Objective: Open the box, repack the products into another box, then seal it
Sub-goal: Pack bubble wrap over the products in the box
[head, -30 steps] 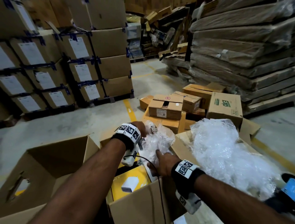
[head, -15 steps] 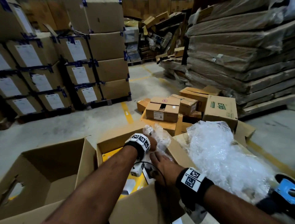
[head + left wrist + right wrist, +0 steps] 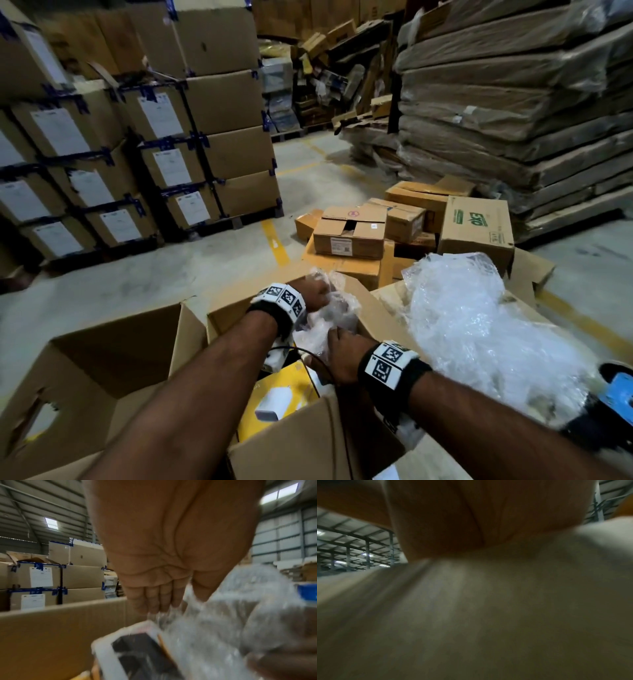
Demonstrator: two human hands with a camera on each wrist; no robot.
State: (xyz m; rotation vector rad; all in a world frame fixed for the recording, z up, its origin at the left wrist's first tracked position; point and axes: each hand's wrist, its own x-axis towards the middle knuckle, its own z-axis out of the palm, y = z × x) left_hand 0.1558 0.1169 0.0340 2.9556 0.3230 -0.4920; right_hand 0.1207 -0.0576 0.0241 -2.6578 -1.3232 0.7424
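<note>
Both hands are on a crumpled wad of clear plastic wrap (image 3: pixel 330 317) over the open cardboard box (image 3: pixel 308 442) at bottom center: left hand (image 3: pixel 310 293) grabbing the top, right hand (image 3: pixel 342 356) on the lower end. Yellow product box (image 3: pixel 274 397) inside, empty open box (image 3: pixel 102 359) lower left, big bubble wrap pile (image 3: pixel 479 329) on the right.

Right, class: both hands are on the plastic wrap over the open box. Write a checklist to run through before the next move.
1. Left hand grips the plastic wrap: ok.
2. Right hand grips it too: cannot tell, fingers hidden.
3. Open box flaps clear: ok.
4. Yellow product box visible inside: ok.
5. Empty box open alongside: ok.
6. Black cable free of the wrap: cannot tell.
</note>
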